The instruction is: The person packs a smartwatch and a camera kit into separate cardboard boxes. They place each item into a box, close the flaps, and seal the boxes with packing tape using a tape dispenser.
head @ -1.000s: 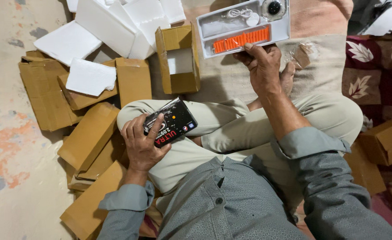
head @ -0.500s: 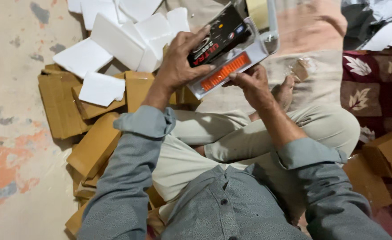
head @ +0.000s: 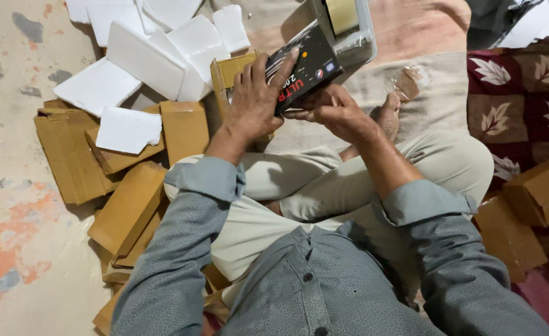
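I sit cross-legged on the floor. My left hand [head: 256,99] grips a flat black packet with red and white print [head: 309,68], held tilted in front of me. My right hand [head: 337,112] closes on the packet's lower edge from the right side. Just above the packet lies a clear plastic tray [head: 355,34] holding a roll of tape [head: 342,14]. An open brown carton [head: 231,71] stands behind my left hand.
Flat brown cartons [head: 125,205] are heaped on the floor at my left, with white foam pieces [head: 144,59] beyond them. More cartons [head: 539,190] sit at my right on a red leaf-patterned mat [head: 523,106]. A beige cloth [head: 424,81] lies ahead, my bare foot [head: 389,112] on it.
My left hand carried the black packet up from my knee to the tray. My right hand left the tray and now holds the packet's lower edge. The view moved closer.
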